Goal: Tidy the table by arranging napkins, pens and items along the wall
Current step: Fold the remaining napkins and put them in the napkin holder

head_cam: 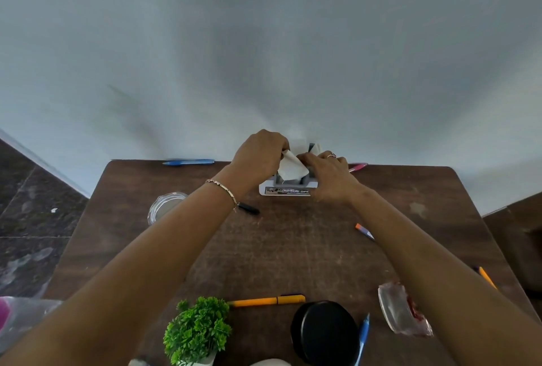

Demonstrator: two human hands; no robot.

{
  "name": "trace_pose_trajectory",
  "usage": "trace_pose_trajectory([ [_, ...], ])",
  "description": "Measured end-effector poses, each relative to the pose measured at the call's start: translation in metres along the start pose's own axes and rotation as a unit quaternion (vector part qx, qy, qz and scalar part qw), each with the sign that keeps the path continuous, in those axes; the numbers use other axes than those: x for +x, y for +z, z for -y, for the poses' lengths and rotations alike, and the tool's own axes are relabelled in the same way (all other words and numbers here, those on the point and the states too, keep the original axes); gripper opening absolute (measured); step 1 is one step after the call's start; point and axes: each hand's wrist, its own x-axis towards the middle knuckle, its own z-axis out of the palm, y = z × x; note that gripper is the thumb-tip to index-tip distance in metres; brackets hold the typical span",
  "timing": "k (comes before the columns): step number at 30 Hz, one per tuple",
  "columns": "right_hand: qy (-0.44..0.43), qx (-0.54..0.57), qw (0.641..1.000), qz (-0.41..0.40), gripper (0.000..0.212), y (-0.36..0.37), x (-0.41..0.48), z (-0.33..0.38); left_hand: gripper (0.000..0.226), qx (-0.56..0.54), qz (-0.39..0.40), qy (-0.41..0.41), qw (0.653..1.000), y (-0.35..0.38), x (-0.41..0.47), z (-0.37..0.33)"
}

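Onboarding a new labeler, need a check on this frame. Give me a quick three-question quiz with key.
1. True or false: the blue pen by the wall lies left of the napkin holder.
2. The left hand grips: A) a napkin B) a yellow pen C) the plant.
3. Which wrist wears the bracelet?
Key: 1 true; 2 A; 3 left.

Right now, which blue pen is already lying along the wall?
The far blue pen, lying along the wall left of the left hand. The other blue pen sits nearest me, beside the black lid.
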Motion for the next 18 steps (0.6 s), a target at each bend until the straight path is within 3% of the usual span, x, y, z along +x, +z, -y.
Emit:
trace_pose_trajectory([
  [18,-0.016,-0.001,0.999,-0.038,0.064,0.0,-0.003,0.0,0.032,0.136,0.027,0.045,0.989,0.001,-0.006,-0.014],
])
